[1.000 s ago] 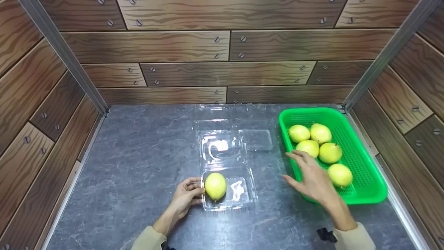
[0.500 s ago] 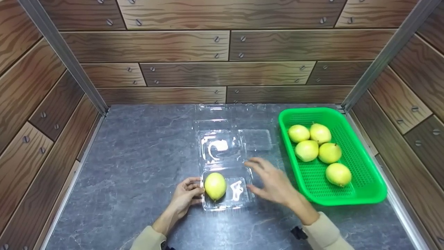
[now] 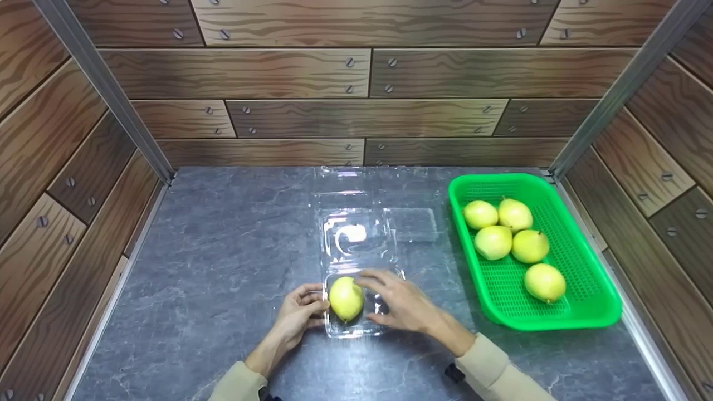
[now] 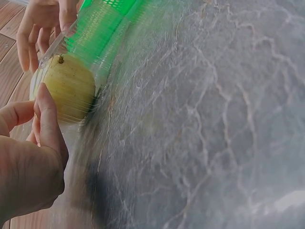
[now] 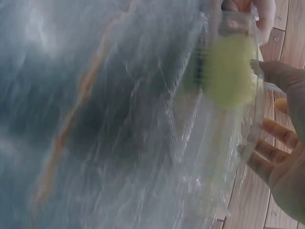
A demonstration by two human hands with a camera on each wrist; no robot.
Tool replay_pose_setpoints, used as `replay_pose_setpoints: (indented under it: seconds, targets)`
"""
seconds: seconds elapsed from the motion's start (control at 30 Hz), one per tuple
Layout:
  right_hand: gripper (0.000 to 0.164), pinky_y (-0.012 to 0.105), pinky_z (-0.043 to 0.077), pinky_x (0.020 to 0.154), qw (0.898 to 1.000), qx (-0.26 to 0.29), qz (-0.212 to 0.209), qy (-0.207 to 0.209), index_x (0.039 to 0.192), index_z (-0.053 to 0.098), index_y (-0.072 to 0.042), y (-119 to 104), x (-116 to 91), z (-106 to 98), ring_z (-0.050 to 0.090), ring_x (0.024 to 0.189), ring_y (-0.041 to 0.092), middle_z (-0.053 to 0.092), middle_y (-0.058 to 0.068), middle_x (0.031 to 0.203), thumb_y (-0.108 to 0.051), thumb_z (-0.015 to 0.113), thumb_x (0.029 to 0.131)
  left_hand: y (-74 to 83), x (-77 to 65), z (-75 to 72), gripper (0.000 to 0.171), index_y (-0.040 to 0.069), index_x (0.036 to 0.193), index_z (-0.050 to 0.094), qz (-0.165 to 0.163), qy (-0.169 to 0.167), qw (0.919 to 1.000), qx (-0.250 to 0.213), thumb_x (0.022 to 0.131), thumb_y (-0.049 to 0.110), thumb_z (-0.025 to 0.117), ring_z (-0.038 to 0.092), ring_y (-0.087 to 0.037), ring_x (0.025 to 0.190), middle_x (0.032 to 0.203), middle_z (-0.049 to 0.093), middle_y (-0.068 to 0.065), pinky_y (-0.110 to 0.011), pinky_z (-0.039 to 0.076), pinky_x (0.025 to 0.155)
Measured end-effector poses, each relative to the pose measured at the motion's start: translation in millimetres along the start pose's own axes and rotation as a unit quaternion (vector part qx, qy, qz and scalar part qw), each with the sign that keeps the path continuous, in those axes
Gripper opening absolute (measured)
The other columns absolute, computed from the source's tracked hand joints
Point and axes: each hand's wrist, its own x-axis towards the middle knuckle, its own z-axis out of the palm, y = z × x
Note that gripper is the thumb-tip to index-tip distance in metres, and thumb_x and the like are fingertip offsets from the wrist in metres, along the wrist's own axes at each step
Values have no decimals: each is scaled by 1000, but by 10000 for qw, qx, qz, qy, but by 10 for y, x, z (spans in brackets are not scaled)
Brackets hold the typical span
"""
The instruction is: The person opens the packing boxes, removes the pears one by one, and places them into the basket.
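Note:
A yellow-green pear (image 3: pixel 346 299) lies in the left half of a clear plastic clamshell box (image 3: pixel 356 335), whose lid (image 3: pixel 356 239) is folded back behind it. My left hand (image 3: pixel 301 312) pinches the box's left wall between thumb and fingers, close beside the pear; the left wrist view shows the pear (image 4: pixel 66 88) through the plastic. Over the box's right half my right hand (image 3: pixel 404 303) is spread, holding nothing, its fingertips right at the pear's right side. In the right wrist view, the right hand's fingers (image 5: pixel 279 133) overlap the box's edge.
On the right stands a green plastic basket (image 3: pixel 585 267) with several pears (image 3: pixel 545 282) in it. More clear plastic boxes (image 3: pixel 412 225) lie open on the grey marbled table (image 3: pixel 223 250) behind and beside the lid. Wood-patterned walls (image 3: pixel 295 72) enclose the table at the back and sides.
My right hand has moved left, from over the green basket to beside the pear in the clamshell box. The left hand keeps its hold on the box; the pear stays put.

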Motion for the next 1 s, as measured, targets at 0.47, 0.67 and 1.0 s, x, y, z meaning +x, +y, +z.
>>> replay_pose_setpoints:
  seconds: [0.47,0.67,1.0]
  targets:
    - [79,50,60,107,9976,-151,89,-676,152,52,-23,-64,136,207,58,139,31,52,14,158,-35,88,83,-5,4,-10,46,-4,131,56,-35,-18,10000,15,88,-6,72,69,-12,82,93,67,2,-26,66,63]
    - [77,46,63,101,9981,-150,-9,-594,153,52,-27,-88,153,265,57,138,31,50,11,160,-37,87,84,-10,0,-7,47,-5,134,55,-48,-20,10000,-10,90,-6,70,68,-12,84,94,67,2,-26,66,65]
    - [76,43,65,95,9962,-404,-74,-768,150,57,-26,-150,244,295,55,139,31,49,13,159,-35,90,81,-11,10,0,48,-7,135,53,-51,-47,10000,20,89,-7,69,69,-11,76,94,68,2,-24,64,63]
